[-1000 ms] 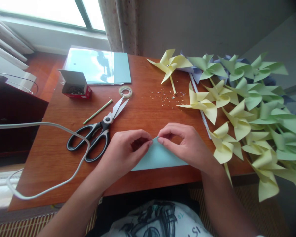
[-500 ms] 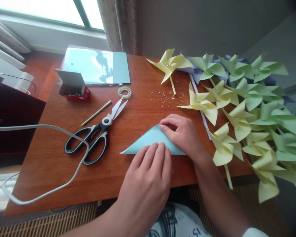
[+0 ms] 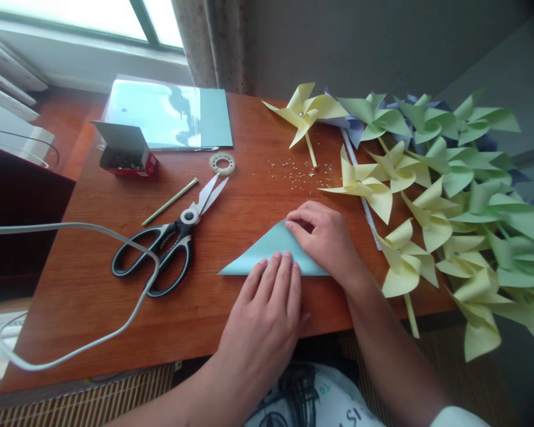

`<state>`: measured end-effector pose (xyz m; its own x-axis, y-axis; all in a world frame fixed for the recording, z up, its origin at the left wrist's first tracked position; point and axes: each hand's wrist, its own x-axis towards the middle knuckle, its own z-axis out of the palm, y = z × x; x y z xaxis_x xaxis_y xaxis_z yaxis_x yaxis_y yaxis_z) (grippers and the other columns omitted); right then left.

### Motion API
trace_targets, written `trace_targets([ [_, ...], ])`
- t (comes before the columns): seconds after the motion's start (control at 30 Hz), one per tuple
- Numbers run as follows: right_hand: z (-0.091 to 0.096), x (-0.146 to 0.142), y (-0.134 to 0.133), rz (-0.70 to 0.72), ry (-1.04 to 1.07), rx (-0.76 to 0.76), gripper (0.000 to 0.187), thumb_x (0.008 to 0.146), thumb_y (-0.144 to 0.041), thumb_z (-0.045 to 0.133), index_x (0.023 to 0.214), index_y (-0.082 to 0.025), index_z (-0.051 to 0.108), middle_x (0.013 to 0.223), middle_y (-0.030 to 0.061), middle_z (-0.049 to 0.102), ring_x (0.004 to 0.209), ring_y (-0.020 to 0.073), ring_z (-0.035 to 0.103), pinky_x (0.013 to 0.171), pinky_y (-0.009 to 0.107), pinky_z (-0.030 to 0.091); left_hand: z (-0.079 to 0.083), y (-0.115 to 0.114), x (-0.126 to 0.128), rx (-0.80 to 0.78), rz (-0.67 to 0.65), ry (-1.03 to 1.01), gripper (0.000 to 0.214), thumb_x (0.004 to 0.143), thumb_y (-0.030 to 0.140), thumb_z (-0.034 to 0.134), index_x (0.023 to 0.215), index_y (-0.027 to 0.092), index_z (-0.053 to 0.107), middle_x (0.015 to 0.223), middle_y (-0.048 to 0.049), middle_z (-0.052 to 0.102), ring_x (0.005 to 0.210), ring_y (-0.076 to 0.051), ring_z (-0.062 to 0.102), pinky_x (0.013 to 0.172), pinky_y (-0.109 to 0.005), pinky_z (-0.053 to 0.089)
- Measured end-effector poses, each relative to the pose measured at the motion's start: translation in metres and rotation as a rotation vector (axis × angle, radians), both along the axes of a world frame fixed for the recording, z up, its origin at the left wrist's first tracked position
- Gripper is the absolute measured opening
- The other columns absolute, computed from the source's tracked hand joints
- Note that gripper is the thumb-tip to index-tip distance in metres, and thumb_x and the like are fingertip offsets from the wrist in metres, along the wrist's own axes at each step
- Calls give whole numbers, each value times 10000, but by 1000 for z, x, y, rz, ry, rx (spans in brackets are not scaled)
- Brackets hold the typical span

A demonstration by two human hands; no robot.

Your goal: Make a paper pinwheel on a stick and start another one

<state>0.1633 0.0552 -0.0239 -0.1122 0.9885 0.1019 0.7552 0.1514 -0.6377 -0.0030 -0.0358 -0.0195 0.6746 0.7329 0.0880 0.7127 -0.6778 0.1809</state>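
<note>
A light blue paper (image 3: 267, 252), folded into a triangle, lies flat on the wooden table (image 3: 93, 284) in front of me. My left hand (image 3: 267, 314) presses its near edge with the fingers stretched out flat together. My right hand (image 3: 324, 237) rests on the triangle's right side, its fingers curled and pinching the top corner.
Black-handled scissors (image 3: 169, 237) lie left of the paper, with a green stick (image 3: 169, 201), a tape ring (image 3: 222, 162) and a small open red box (image 3: 124, 157) beyond. A blue paper stack (image 3: 169, 115) sits at the back. Several yellow and green paper pinwheels (image 3: 445, 196) fill the right side. A white cable (image 3: 93, 237) loops at left.
A second ago both hands pinched the top corner. My left hand has moved down to press the near edge flat; the right hand stays at the corner. The paper shifted slightly away.
</note>
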Motion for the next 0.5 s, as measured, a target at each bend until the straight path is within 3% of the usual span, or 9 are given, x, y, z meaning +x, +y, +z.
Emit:
trace_targets([
  [0.17, -2, 0, 0, 14, -19, 19, 125, 892, -111, 659, 819, -179, 734, 842, 53, 710, 801, 195, 654, 723, 307, 494, -2, 0, 0, 30, -8, -7, 528, 998, 294, 458, 1417, -19, 527, 1513, -249, 496, 1399, -379, 496, 1159, -498, 396],
  [0.4, -5, 1, -1, 12, -170, 89, 72, 865, -123, 693, 872, -193, 680, 878, 43, 676, 847, 219, 623, 800, 337, 494, -5, -2, 1, 32, 7, 6, 613, 998, 430, 478, 1422, -10, 523, 1532, -237, 478, 1421, -364, 472, 1183, -480, 361],
  [0.5, -3, 1, -4, 80, -208, 106, 96, 898, -115, 661, 855, -195, 694, 883, 49, 692, 873, 227, 622, 829, 344, 487, -7, -3, 2, 40, 9, 20, 645, 993, 464, 480, 1423, -15, 522, 1536, -242, 470, 1430, -371, 457, 1196, -479, 330],
])
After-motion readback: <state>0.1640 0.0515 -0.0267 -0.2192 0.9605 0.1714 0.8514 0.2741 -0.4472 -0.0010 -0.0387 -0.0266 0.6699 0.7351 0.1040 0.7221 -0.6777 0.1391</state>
